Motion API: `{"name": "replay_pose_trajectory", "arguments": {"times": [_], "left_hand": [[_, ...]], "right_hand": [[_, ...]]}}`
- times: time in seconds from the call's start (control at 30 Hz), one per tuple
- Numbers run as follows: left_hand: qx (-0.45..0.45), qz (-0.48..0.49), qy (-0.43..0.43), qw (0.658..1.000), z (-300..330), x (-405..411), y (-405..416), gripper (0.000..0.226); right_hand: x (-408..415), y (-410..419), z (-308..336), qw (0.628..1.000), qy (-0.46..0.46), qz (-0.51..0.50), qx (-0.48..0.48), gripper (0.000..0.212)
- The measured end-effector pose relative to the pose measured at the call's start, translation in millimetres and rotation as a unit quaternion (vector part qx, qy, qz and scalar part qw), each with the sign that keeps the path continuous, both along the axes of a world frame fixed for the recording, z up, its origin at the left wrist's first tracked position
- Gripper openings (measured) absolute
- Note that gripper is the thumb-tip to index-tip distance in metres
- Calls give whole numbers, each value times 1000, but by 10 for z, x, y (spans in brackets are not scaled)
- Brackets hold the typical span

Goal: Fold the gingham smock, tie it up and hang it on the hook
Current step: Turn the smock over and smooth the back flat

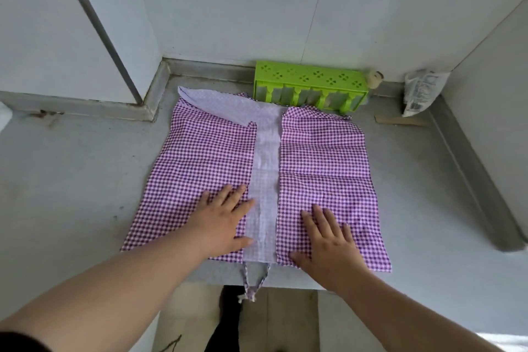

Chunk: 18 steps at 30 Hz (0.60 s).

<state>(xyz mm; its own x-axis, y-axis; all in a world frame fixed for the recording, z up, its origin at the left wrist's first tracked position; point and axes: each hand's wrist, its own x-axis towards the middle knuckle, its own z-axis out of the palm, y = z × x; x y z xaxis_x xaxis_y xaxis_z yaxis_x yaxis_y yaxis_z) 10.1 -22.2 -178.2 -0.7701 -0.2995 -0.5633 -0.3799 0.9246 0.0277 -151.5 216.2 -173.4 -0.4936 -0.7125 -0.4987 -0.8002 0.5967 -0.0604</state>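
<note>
From the head view, we see the purple-and-white gingham cotton smock [320,163] spread flat on the grey worktop [80,180], its long axis running away from us. Our left hand [225,220] and right hand [331,240] press flat, fingers straight, on its near flaps. A green plastic rack [310,86] stands just beyond the smock.

Bare forearms, dark sleeve edge [17,341] at the left shoulder
</note>
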Motion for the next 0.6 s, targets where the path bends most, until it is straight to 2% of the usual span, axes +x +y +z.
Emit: {"name": "replay_pose_trajectory", "arguments": {"times": [0.13,0.23,0.3,0.37,0.43,0.5,0.6], "left_hand": [[-2,36,-7,999,-36,-83,82,104],[25,43,35,998,19,-13,59,107],[26,20,64,997,66,141,-1,111],[12,-24,58,998,116,346,-55,113],[-1,-54,37,998,163,522,-66,104],[-3,-52,38,998,219,609,-27,87],[0,-26,36,999,323,613,61,66]], "right_hand": [[-25,31,-69,1000,0,14,22,108],[-30,105,63,999,-15,45,3,115],[9,194,166,998,-5,59,-28,100],[61,282,225,998,4,51,-40,68],[78,337,238,999,-1,30,-43,42],[87,364,244,999,1,19,-46,31],[107,392,255,999,1,6,-45,28]]}}
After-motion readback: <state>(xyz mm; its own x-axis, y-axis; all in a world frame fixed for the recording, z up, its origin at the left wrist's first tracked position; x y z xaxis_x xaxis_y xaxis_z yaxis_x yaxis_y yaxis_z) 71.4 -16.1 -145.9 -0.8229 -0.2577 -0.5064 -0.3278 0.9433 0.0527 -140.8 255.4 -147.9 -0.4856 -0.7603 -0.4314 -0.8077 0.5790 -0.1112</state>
